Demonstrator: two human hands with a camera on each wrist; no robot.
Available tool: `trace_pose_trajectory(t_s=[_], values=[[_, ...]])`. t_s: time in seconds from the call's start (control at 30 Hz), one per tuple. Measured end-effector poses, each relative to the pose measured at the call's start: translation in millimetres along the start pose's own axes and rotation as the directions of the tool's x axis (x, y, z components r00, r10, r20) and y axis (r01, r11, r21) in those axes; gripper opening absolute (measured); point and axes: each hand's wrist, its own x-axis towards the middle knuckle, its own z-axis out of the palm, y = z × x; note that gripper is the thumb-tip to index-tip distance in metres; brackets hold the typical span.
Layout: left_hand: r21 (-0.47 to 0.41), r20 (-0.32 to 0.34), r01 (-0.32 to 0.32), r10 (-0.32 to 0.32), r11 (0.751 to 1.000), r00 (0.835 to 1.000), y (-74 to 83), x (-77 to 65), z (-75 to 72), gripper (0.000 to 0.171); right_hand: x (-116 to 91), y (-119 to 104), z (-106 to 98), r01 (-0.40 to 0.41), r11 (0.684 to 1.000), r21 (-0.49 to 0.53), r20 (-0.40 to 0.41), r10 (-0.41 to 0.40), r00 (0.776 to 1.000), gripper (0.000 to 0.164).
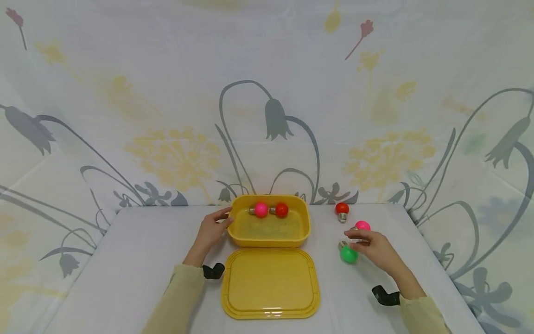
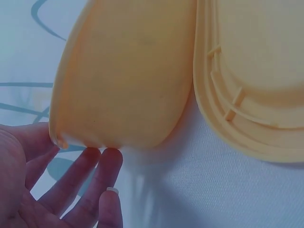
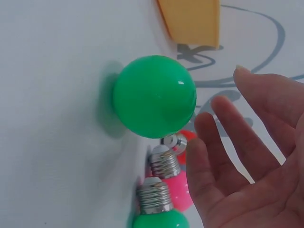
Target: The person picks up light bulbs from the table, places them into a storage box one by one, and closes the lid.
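My left hand (image 1: 212,232) touches the left end of a yellow plastic box (image 1: 269,243); in the left wrist view its fingertips (image 2: 110,156) lie along the end wall. Inside the box are a pink light bulb (image 1: 261,209) and a red light bulb (image 1: 282,210). On the right, my right hand (image 1: 375,248) hovers with extended fingers beside a green light bulb (image 1: 348,254), holding nothing. Close by lie a pink bulb (image 1: 362,225) and a red bulb (image 1: 342,208). A second green bulb (image 3: 161,219) shows in the right wrist view; in the head view the hand hides it.
The box's yellow lid (image 1: 270,284) lies flat on the white-covered table (image 1: 137,260), in front of the box. Behind the table hangs a flower-patterned cloth (image 1: 187,93). Each wrist carries a black camera mount (image 1: 385,296).
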Motion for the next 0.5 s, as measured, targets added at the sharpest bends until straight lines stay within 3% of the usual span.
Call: trace_pose_trajectory(t_s=[0.5], values=[[0.008, -0.008, 0.045, -0.045, 0.999, 0.999, 3.2, -0.7, 2.5, 0.043, -7.7, 9.8, 7.7, 0.048, 0.995, 0.083, 0.032, -0.051, 0.998, 0.035]])
